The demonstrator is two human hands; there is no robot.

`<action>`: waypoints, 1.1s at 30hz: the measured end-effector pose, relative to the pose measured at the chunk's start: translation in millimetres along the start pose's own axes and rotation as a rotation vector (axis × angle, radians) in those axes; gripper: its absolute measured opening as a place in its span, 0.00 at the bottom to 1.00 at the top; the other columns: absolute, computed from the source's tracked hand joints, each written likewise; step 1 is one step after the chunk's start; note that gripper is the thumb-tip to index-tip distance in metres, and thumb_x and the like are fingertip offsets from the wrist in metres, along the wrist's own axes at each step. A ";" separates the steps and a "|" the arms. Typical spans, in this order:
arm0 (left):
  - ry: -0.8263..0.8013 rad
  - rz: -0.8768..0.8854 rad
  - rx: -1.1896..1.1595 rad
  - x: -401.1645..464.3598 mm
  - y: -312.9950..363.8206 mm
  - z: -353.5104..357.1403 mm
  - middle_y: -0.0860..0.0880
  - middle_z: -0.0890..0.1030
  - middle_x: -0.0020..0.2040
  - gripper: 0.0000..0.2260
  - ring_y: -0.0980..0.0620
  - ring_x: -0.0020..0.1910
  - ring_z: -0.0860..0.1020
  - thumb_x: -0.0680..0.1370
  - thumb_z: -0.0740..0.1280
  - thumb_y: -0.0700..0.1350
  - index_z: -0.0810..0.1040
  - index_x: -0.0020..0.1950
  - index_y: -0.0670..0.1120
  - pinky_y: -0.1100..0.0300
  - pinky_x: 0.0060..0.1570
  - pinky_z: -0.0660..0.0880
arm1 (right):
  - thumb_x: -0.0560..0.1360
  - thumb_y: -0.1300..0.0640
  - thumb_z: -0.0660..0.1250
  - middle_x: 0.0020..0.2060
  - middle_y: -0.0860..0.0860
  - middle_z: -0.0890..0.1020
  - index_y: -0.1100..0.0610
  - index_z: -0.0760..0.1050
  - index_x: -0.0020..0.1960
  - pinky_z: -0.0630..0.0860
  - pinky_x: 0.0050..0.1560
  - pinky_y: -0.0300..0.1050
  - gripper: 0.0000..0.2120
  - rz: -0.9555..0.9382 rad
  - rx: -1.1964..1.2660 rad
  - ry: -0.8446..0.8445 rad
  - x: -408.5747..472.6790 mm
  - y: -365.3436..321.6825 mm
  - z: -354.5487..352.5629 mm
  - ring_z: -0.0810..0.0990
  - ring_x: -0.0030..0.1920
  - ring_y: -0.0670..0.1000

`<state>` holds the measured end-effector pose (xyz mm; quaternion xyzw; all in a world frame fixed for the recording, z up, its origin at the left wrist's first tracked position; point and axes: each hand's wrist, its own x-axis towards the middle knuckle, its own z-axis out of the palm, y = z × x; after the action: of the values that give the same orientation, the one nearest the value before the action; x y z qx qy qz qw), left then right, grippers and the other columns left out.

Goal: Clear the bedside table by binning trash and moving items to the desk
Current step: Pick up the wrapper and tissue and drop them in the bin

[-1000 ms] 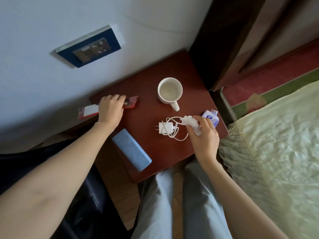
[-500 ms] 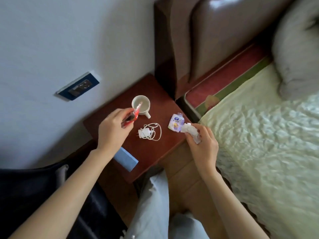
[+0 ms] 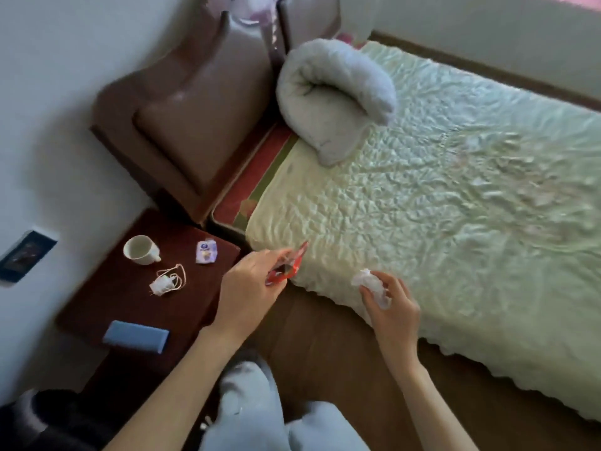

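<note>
left hand point(image 3: 247, 288) grip: red wrapper point(image 3: 287, 270) pinched, held off the counter point(image 3: 107, 307) | right hand point(image 3: 388, 304) grip: crumpled tissue point(image 3: 370, 284) held | risk: light trash may be dropped before binning; purple packet point(image 3: 206, 252), cup point(image 3: 141, 250), charger point(image 3: 166, 281) remain on counter

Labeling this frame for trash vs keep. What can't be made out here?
- Head view, red wrapper: partly covered by the left hand, motion-blurred; print unreadable.
- White crumpled piece: right hand hides its lower part; tissue or plastic, can't tell.
- Small packet on the bedside table: label too small.
- Wall socket panel: cut off by left edge.
- Bin, desk: out of frame.
</note>
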<state>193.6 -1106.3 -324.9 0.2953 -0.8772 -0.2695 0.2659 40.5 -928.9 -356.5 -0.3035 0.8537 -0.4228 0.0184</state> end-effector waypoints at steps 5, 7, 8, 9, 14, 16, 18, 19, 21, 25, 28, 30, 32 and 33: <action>-0.223 0.231 -0.075 -19.5 118.1 57.8 0.53 0.84 0.47 0.15 0.54 0.45 0.81 0.73 0.64 0.55 0.80 0.55 0.51 0.56 0.42 0.78 | 0.70 0.60 0.74 0.44 0.44 0.80 0.52 0.79 0.50 0.73 0.41 0.33 0.11 0.141 0.006 0.179 -60.7 54.8 -113.0 0.78 0.42 0.41; -0.294 0.328 -0.071 -25.0 160.0 81.0 0.52 0.84 0.45 0.14 0.53 0.42 0.82 0.72 0.66 0.54 0.81 0.53 0.51 0.59 0.39 0.79 | 0.71 0.59 0.74 0.45 0.44 0.80 0.52 0.79 0.51 0.74 0.43 0.35 0.10 0.194 0.000 0.253 -84.5 71.2 -151.2 0.78 0.44 0.41; -0.322 0.369 -0.071 -27.4 179.8 92.4 0.52 0.84 0.44 0.13 0.52 0.41 0.82 0.70 0.68 0.52 0.82 0.52 0.51 0.62 0.38 0.78 | 0.71 0.58 0.73 0.45 0.44 0.81 0.52 0.79 0.51 0.74 0.44 0.35 0.09 0.223 -0.002 0.295 -95.9 78.2 -169.2 0.78 0.45 0.41; -0.355 0.396 -0.069 -30.7 198.4 103.6 0.52 0.84 0.43 0.13 0.52 0.39 0.82 0.69 0.72 0.49 0.83 0.52 0.51 0.65 0.37 0.76 | 0.71 0.58 0.73 0.45 0.44 0.81 0.52 0.79 0.51 0.74 0.44 0.35 0.09 0.254 -0.004 0.336 -106.6 84.5 -185.3 0.79 0.45 0.41; -0.566 0.520 -0.115 -45.4 277.2 155.7 0.51 0.84 0.43 0.12 0.50 0.39 0.82 0.68 0.72 0.47 0.83 0.51 0.52 0.61 0.36 0.76 | 0.71 0.58 0.74 0.45 0.43 0.80 0.49 0.78 0.50 0.73 0.45 0.33 0.10 0.408 -0.027 0.560 -148.1 115.3 -244.2 0.78 0.45 0.41; -0.644 0.571 -0.141 -50.5 303.6 180.6 0.52 0.84 0.44 0.12 0.50 0.41 0.82 0.68 0.69 0.50 0.82 0.51 0.53 0.57 0.37 0.77 | 0.70 0.59 0.74 0.45 0.42 0.80 0.50 0.78 0.50 0.74 0.46 0.36 0.11 0.492 -0.052 0.641 -162.6 131.7 -264.7 0.78 0.46 0.41; -0.736 0.610 -0.161 -54.2 327.5 205.1 0.53 0.84 0.44 0.14 0.50 0.41 0.81 0.68 0.66 0.55 0.81 0.52 0.55 0.54 0.37 0.78 | 0.70 0.59 0.74 0.46 0.42 0.80 0.50 0.78 0.51 0.75 0.47 0.39 0.11 0.565 -0.067 0.706 -174.1 148.7 -283.1 0.78 0.46 0.42; -0.772 0.633 -0.168 -55.9 339.3 218.1 0.54 0.83 0.45 0.15 0.51 0.42 0.81 0.68 0.64 0.57 0.81 0.53 0.57 0.54 0.37 0.78 | 0.70 0.58 0.74 0.46 0.42 0.80 0.51 0.79 0.51 0.75 0.47 0.41 0.11 0.598 -0.079 0.736 -179.2 157.0 -292.0 0.79 0.46 0.43; -0.807 0.692 -0.175 -56.5 362.3 245.0 0.55 0.83 0.45 0.15 0.52 0.41 0.81 0.69 0.64 0.58 0.80 0.53 0.58 0.54 0.37 0.78 | 0.69 0.58 0.74 0.46 0.43 0.80 0.52 0.79 0.51 0.75 0.47 0.42 0.12 0.651 -0.114 0.791 -186.3 174.6 -310.1 0.79 0.46 0.43; -0.902 0.816 -0.170 -51.9 405.0 307.2 0.54 0.83 0.44 0.13 0.51 0.39 0.81 0.71 0.71 0.50 0.80 0.54 0.60 0.56 0.35 0.76 | 0.69 0.58 0.75 0.46 0.43 0.80 0.52 0.79 0.51 0.76 0.47 0.41 0.12 0.737 -0.188 0.867 -189.2 210.1 -347.8 0.79 0.45 0.43; -0.984 0.857 -0.174 -43.9 443.5 349.8 0.56 0.82 0.44 0.14 0.52 0.39 0.80 0.70 0.67 0.54 0.78 0.55 0.62 0.55 0.35 0.76 | 0.69 0.59 0.75 0.46 0.44 0.80 0.52 0.78 0.51 0.76 0.47 0.42 0.13 0.810 -0.222 0.915 -183.1 237.0 -377.1 0.79 0.45 0.44; -1.023 0.880 -0.173 -38.9 469.0 374.3 0.57 0.82 0.45 0.14 0.52 0.40 0.80 0.71 0.68 0.54 0.79 0.56 0.61 0.55 0.36 0.76 | 0.69 0.60 0.75 0.46 0.44 0.80 0.52 0.79 0.51 0.75 0.46 0.40 0.13 0.845 -0.254 0.932 -177.3 252.3 -395.2 0.79 0.45 0.44; -1.058 0.915 -0.197 -34.5 494.5 397.9 0.56 0.82 0.45 0.14 0.53 0.40 0.80 0.71 0.72 0.50 0.80 0.56 0.58 0.57 0.36 0.75 | 0.68 0.60 0.75 0.47 0.44 0.81 0.53 0.79 0.52 0.75 0.47 0.37 0.13 0.861 -0.291 0.952 -172.4 268.6 -411.8 0.79 0.46 0.43; -1.075 0.926 -0.209 -33.6 507.1 410.1 0.56 0.82 0.45 0.14 0.54 0.40 0.80 0.71 0.73 0.49 0.81 0.56 0.57 0.60 0.35 0.74 | 0.68 0.60 0.75 0.47 0.44 0.81 0.53 0.79 0.52 0.74 0.47 0.35 0.14 0.873 -0.306 0.956 -171.1 276.4 -420.0 0.79 0.46 0.43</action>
<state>-230.1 -609.6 -308.4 -0.3080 -0.8916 -0.3198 -0.0889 -79.9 -412.4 -328.0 0.2920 0.8627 -0.3388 -0.2361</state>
